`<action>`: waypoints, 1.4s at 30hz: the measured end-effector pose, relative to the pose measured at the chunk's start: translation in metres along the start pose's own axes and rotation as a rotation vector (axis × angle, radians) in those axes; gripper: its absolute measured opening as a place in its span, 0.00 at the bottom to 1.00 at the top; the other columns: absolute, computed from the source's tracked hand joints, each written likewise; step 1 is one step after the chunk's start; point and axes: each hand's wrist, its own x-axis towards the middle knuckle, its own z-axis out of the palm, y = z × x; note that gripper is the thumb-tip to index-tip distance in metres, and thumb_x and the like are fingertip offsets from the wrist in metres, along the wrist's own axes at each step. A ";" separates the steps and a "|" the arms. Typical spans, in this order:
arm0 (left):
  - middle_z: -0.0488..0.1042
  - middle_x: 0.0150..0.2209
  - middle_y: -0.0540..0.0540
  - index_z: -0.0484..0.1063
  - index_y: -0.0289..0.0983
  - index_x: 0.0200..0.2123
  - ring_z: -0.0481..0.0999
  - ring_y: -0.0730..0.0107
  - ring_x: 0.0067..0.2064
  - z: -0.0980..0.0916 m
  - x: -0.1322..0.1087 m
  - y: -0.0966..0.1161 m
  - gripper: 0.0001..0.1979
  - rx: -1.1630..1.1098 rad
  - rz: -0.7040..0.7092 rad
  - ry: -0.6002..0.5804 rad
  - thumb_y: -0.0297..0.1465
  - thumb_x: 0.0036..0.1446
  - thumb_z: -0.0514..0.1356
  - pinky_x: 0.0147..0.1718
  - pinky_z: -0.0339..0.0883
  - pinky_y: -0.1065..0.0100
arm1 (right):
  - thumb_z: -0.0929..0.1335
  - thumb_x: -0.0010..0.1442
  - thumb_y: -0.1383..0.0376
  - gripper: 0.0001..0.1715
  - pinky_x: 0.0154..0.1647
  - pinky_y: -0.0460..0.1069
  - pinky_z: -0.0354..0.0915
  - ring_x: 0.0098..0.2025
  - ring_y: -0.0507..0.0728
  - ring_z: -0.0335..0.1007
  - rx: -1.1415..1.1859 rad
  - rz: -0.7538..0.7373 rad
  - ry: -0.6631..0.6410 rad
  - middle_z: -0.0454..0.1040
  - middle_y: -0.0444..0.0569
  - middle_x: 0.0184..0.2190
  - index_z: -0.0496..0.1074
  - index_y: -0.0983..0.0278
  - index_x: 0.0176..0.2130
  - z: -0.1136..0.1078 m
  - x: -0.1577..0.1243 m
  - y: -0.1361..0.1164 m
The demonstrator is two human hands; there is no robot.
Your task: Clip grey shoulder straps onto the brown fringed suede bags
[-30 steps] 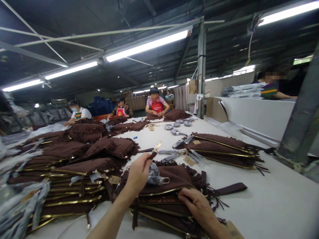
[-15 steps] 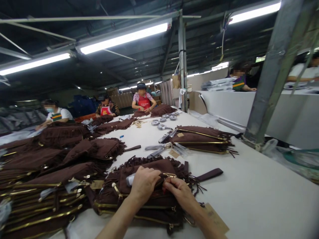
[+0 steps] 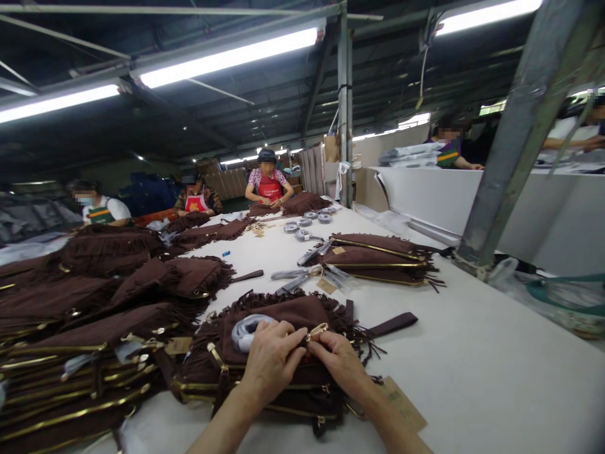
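Note:
A dark brown fringed bag [image 3: 297, 310] lies on top of a small stack of similar bags with gold zippers. Just over its zipper, my left hand [image 3: 276, 356] is closed in a pinch; what its fingertips hold is hidden. Thumb and fingers of my right hand [image 3: 344, 362] pinch a gold clasp [image 3: 318, 330], right beside the left fingertips. Partly behind my left hand rests a coiled strap in grey-white wrapping [image 3: 243, 333]. A brown wrist strap [image 3: 394, 323] sticks out to the right of the stack. The cardboard tag [image 3: 401, 403] lies by my right forearm.
Piles of brown fringed bags [image 3: 85, 334] cover the left side of the white table [image 3: 491, 353]. Another bag stack [image 3: 378, 258] lies ahead, near wrapped straps [image 3: 293, 277] and several coils [image 3: 302, 234]. Co-workers [image 3: 268, 183] stand beyond. A metal post [image 3: 515, 139] rises at right.
My hands have shifted slightly, and the gold clasp now stands up more clearly at my fingertips. More of the wrapped coil shows beside my left hand. The view has tilted a little.

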 end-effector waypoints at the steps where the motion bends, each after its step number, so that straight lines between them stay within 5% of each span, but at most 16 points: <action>1: 0.76 0.38 0.46 0.76 0.46 0.48 0.71 0.60 0.40 -0.001 0.001 0.003 0.12 -0.043 -0.024 0.017 0.33 0.63 0.58 0.40 0.57 0.60 | 0.64 0.59 0.56 0.17 0.35 0.49 0.60 0.31 0.57 0.68 0.003 -0.002 0.001 0.73 0.44 0.25 0.70 0.62 0.24 0.000 0.000 0.000; 6: 0.74 0.35 0.47 0.80 0.43 0.33 0.70 0.61 0.40 0.007 0.011 0.013 0.09 -0.212 -0.185 0.126 0.29 0.61 0.59 0.39 0.57 0.62 | 0.66 0.58 0.56 0.17 0.36 0.49 0.61 0.31 0.57 0.68 0.011 0.003 0.001 0.74 0.44 0.26 0.73 0.62 0.24 0.000 0.000 0.004; 12: 0.74 0.32 0.48 0.73 0.38 0.29 0.71 0.65 0.38 0.024 0.014 0.011 0.09 -0.250 -0.195 0.165 0.24 0.59 0.56 0.38 0.57 0.65 | 0.70 0.56 0.51 0.19 0.39 0.51 0.64 0.34 0.59 0.71 0.059 0.039 -0.001 0.78 0.47 0.28 0.77 0.63 0.26 0.001 -0.001 0.004; 18: 0.75 0.32 0.48 0.71 0.38 0.30 0.71 0.64 0.36 0.031 0.009 0.006 0.10 -0.223 -0.193 0.153 0.25 0.62 0.52 0.37 0.56 0.64 | 0.67 0.56 0.43 0.27 0.35 0.51 0.71 0.37 0.60 0.76 0.182 0.197 0.173 0.79 0.52 0.35 0.76 0.63 0.38 -0.046 -0.017 -0.008; 21: 0.75 0.32 0.48 0.70 0.38 0.31 0.72 0.64 0.36 0.034 0.008 0.007 0.10 -0.225 -0.189 0.171 0.25 0.62 0.51 0.38 0.56 0.63 | 0.67 0.55 0.45 0.23 0.29 0.49 0.68 0.34 0.59 0.73 -0.032 0.225 0.258 0.77 0.49 0.30 0.75 0.61 0.33 -0.073 -0.037 -0.011; 24: 0.75 0.32 0.48 0.69 0.38 0.31 0.72 0.63 0.36 0.036 0.007 0.006 0.11 -0.237 -0.188 0.183 0.25 0.63 0.51 0.39 0.57 0.63 | 0.64 0.59 0.50 0.19 0.30 0.49 0.66 0.29 0.58 0.70 -0.351 0.140 0.211 0.75 0.46 0.26 0.74 0.60 0.31 -0.081 -0.059 -0.012; 32: 0.75 0.31 0.47 0.68 0.38 0.30 0.71 0.63 0.36 0.037 0.007 0.004 0.10 -0.276 -0.181 0.222 0.25 0.61 0.51 0.40 0.58 0.63 | 0.61 0.62 0.61 0.17 0.38 0.51 0.69 0.35 0.59 0.75 -0.687 -0.067 0.192 0.78 0.52 0.39 0.71 0.63 0.47 -0.059 -0.053 0.013; 38: 0.74 0.31 0.47 0.68 0.38 0.29 0.72 0.63 0.35 0.034 0.008 0.004 0.10 -0.352 -0.205 0.281 0.25 0.60 0.51 0.39 0.59 0.63 | 0.59 0.64 0.66 0.14 0.31 0.49 0.62 0.31 0.58 0.72 -0.852 -0.142 0.081 0.75 0.48 0.28 0.71 0.59 0.32 -0.053 -0.039 0.020; 42: 0.74 0.31 0.47 0.67 0.38 0.29 0.71 0.63 0.36 0.026 0.020 0.004 0.08 -0.388 -0.270 0.366 0.25 0.58 0.52 0.39 0.60 0.64 | 0.63 0.58 0.73 0.11 0.27 0.48 0.56 0.30 0.56 0.70 -1.070 -0.266 -0.128 0.74 0.47 0.29 0.71 0.59 0.32 -0.044 -0.054 0.002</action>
